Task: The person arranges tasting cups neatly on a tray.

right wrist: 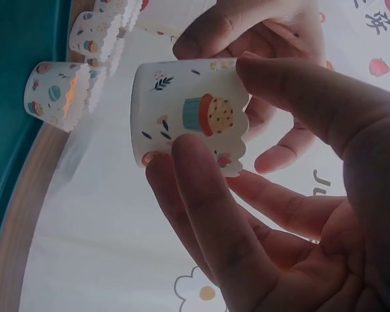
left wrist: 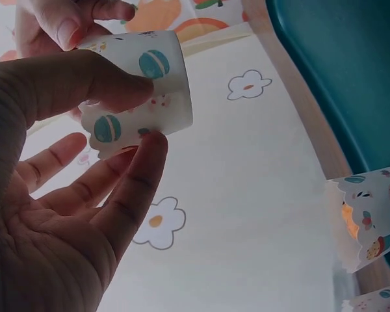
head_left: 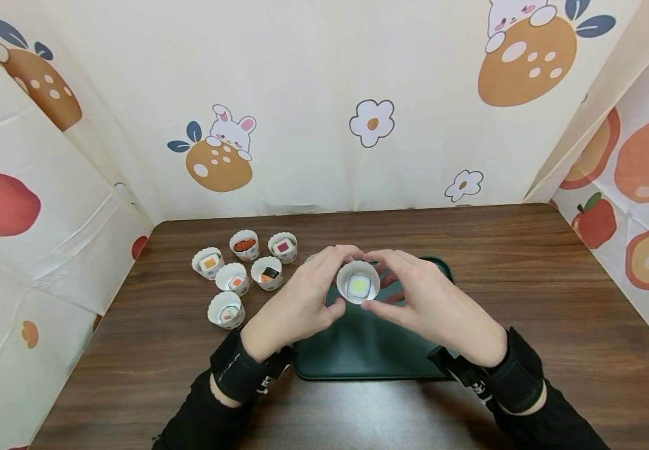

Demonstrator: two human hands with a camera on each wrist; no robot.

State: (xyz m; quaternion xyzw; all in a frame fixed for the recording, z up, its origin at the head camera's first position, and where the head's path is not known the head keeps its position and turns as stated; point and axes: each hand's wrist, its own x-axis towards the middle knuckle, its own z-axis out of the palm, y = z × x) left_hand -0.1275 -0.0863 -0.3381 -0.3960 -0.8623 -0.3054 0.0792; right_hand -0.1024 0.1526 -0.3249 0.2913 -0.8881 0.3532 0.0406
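Observation:
Over the dark green tray (head_left: 369,344), both hands hold one white paper baking cup (head_left: 343,280) with a scalloped rim and printed cakes. Inside it lies a white square piece with a pale green centre (head_left: 359,286). My left hand (head_left: 309,292) has its thumb and a fingertip on the cup wall (left wrist: 175,107). From the other side, my right hand (head_left: 434,303) grips the cup (right wrist: 182,117) between thumb and fingers. The left wrist view shows the right thumb (left wrist: 68,32) at the scalloped end.
Several similar cups stand at the back left of the wooden table (head_left: 533,300), among them one with orange-red contents (head_left: 244,244) and one with a black-banded piece (head_left: 270,273). Another cup (head_left: 309,257) is mostly hidden behind my left hand. Printed cloth (head_left: 313,156) hangs behind.

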